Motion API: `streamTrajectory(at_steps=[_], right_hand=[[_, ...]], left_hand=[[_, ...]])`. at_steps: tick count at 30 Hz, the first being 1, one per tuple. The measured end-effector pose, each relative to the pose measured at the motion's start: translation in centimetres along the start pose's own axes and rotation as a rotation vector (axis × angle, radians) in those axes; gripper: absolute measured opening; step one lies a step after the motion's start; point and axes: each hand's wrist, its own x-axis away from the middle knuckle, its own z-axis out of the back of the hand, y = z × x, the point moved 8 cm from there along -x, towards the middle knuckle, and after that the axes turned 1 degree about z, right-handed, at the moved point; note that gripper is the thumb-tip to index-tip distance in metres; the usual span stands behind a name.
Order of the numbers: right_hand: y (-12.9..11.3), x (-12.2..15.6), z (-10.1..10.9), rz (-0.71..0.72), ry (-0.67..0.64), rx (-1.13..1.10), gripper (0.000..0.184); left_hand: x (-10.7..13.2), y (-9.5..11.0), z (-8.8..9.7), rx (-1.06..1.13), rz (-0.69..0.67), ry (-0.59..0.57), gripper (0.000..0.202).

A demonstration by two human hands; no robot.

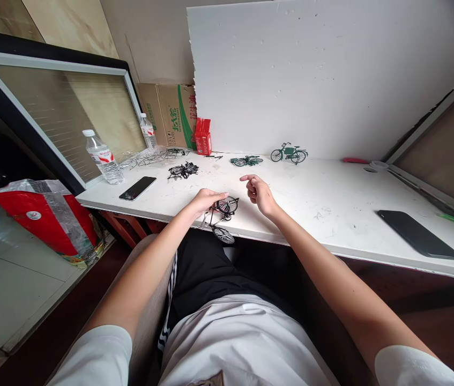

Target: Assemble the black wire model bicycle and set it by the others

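A small black model bicycle (223,217) hangs over the table's front edge, gripped near one wheel by my left hand (208,199). Its other wheel points down toward my lap. My right hand (261,196) is raised just to the right of it, index finger stretched out and the other fingers curled, with nothing visible in it. Beyond my hands lie a dark folded model bicycle (184,170) and a green one on its side (246,160). Another green model bicycle (289,154) stands upright near the white board.
On the white table (315,187) lie a black phone (138,188) at left and another dark phone (417,233) at right. Water bottles (104,160), wire-like frames (152,157), a small red box (203,138) and a cardboard carton (170,115) are at back left.
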Motion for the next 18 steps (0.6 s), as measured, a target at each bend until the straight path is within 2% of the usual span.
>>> streamTrajectory(at_steps=[2, 4, 8, 11, 15, 18], right_hand=[[0.3, -0.1, 0.0, -0.06, -0.015, -0.115, 0.04], [-0.2, -0.2, 0.1, -0.038, -0.024, -0.135, 0.037], [-2.3, -0.3, 0.7, 0.144, 0.007, 0.079, 0.045], [-2.8, -0.2, 1.1, 0.178, 0.022, 0.152, 0.05], [-2.1, 0.0, 0.1, 0.109, -0.149, 0.101, 0.052], [-1.8, 0.5, -0.9, 0.097, -0.277, 0.167, 0.044]], left_hand=[[0.0, 0.0, 0.0, -0.003, 0.003, -0.008, 0.056], [0.0, -0.1, -0.1, -0.002, 0.007, -0.016, 0.056], [-0.2, -0.3, 0.0, 0.0, 0.002, -0.031, 0.055], [-0.2, -0.3, 0.0, 0.004, 0.001, -0.038, 0.057], [0.1, -0.1, -0.2, 0.0, 0.014, -0.044, 0.058], [0.4, 0.2, -0.4, 0.013, 0.012, -0.058, 0.057]])
